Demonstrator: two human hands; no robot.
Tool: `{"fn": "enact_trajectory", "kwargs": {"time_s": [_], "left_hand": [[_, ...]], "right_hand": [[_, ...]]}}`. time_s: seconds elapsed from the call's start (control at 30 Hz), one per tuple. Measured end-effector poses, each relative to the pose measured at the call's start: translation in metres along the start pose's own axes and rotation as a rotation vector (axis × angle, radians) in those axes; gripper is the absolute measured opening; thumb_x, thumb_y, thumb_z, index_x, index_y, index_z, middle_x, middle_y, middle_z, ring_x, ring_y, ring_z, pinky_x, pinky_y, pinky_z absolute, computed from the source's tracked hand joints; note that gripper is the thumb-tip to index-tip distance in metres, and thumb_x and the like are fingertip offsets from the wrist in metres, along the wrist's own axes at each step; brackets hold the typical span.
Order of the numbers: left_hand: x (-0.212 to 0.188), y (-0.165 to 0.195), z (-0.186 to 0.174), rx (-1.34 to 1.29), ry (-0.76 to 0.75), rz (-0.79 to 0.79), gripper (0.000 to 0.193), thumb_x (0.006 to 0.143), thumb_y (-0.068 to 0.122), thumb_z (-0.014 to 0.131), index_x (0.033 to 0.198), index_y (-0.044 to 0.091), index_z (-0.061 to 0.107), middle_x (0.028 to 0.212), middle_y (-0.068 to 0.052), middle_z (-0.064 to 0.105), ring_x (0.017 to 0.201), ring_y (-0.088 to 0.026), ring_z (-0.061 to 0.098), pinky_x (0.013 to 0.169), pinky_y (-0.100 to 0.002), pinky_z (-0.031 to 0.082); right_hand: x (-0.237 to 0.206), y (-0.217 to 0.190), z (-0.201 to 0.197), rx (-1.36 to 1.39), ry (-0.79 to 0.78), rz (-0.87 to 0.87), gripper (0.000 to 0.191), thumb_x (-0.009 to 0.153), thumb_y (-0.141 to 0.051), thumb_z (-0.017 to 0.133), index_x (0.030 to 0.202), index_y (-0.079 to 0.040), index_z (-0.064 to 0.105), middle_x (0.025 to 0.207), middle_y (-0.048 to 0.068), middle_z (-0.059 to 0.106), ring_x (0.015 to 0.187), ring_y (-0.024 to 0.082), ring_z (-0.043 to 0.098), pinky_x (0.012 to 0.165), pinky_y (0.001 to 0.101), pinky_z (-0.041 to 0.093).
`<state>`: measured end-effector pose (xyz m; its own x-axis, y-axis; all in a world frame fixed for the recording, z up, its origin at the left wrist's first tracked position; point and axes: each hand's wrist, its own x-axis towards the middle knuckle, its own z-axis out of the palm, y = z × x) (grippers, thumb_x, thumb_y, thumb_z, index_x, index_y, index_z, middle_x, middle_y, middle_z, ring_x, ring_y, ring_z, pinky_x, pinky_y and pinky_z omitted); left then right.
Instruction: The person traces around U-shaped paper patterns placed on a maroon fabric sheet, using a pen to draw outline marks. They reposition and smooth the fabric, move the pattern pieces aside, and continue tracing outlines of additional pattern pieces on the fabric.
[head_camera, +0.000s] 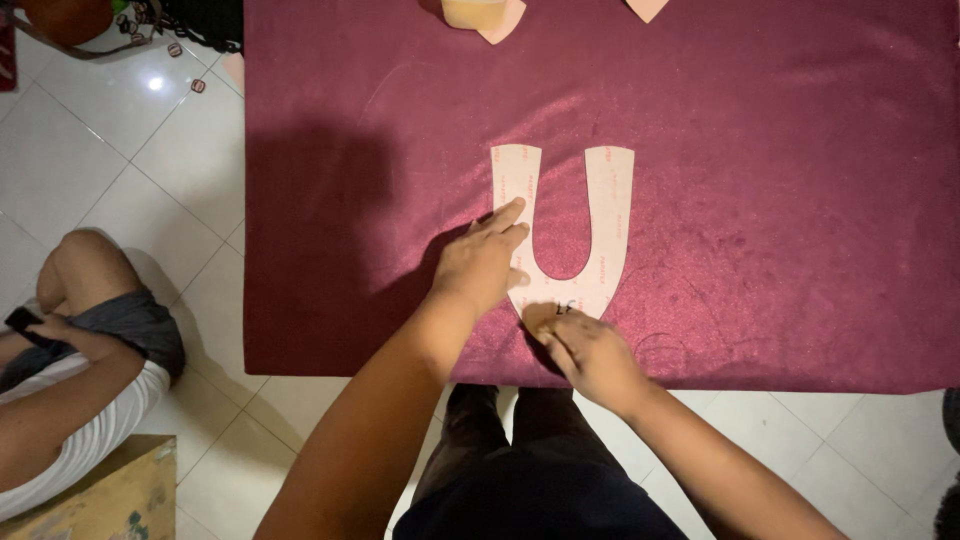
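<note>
— Where is the pale pink U-shaped card template (563, 225)?

— Flat on the dark maroon velvety cloth (780, 180) that covers the bench, near the front edge, with its two arms pointing away from the person and its curved base toward them.

— And the hands?

— The left hand (482, 262) lies flat and spread on the template's left arm, fingers stretched out over the card, pressing it down and gripping nothing. The right hand (588, 352) sits at the curved base, fingers bunched together with the tips down on the lower edge of the card. Whether it pinches something small there, I cannot tell.

— Anything else on the cloth?

— At the far edge, a pale yellow lump (474, 12) rests on a pink card piece (505, 24), and another pink card scrap (647, 8) lies just to its right. Both are well apart from the template.

— Beyond the bench?

— White floor tiles (90, 150). Another person (80, 370) in a white shirt and grey shorts sits on the floor at the left, beside a wooden box (110, 500).
</note>
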<state>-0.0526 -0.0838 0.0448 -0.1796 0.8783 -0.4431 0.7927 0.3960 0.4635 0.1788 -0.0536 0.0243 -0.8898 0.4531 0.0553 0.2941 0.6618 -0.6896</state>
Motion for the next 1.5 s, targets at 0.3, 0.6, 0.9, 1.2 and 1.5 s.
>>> {"fn": "enact_trajectory", "kwargs": {"time_s": [0.3,0.6,0.9,1.2,1.5], "left_hand": [[0.008,-0.016,0.007,-0.044,0.089,0.051,0.049,0.091,0.004,0.063,0.137,0.02,0.062,0.162,0.013,0.034,0.128,-0.014,0.058,0.102,-0.033,0.049],[0.009,-0.019,0.009,-0.028,0.12,0.069,0.059,0.086,-0.008,0.057,0.137,0.021,0.064,0.162,0.014,0.036,0.129,-0.011,0.058,0.103,-0.029,0.05],[0.004,-0.014,0.0,-0.015,0.022,0.045,0.051,0.093,0.0,0.057,0.14,0.021,0.059,0.164,0.013,0.03,0.129,-0.014,0.057,0.099,-0.032,0.05],[0.008,-0.021,0.004,-0.074,0.061,0.055,0.067,0.085,-0.014,0.047,0.138,0.024,0.062,0.162,0.014,0.035,0.133,-0.013,0.055,0.109,-0.03,0.045],[0.009,-0.018,-0.002,-0.137,0.038,-0.02,0.042,0.101,0.012,0.043,0.135,0.027,0.064,0.16,0.018,0.036,0.133,-0.013,0.053,0.114,-0.033,0.039]], "right_hand": [[0.058,0.004,0.016,0.112,0.094,-0.012,0.015,0.093,-0.011,0.064,0.105,-0.003,0.069,0.101,0.016,0.073,0.092,0.036,0.072,0.081,0.0416,0.059],[0.031,0.005,-0.002,0.172,0.0,0.151,0.016,0.092,-0.008,0.064,0.105,-0.003,0.072,0.104,0.014,0.076,0.088,0.029,0.075,0.075,0.0365,0.06],[0.052,0.005,0.004,0.078,-0.051,0.015,0.012,0.093,-0.01,0.065,0.102,-0.003,0.071,0.102,0.014,0.076,0.094,0.032,0.074,0.086,0.0384,0.06],[0.046,0.002,0.002,0.016,-0.106,0.094,0.013,0.09,-0.014,0.068,0.099,-0.006,0.071,0.1,0.015,0.075,0.09,0.035,0.073,0.081,0.042,0.06],[0.092,0.004,0.013,0.072,0.029,0.063,0.01,0.093,-0.009,0.064,0.101,-0.004,0.068,0.102,0.015,0.073,0.095,0.035,0.072,0.085,0.0419,0.058]]}}
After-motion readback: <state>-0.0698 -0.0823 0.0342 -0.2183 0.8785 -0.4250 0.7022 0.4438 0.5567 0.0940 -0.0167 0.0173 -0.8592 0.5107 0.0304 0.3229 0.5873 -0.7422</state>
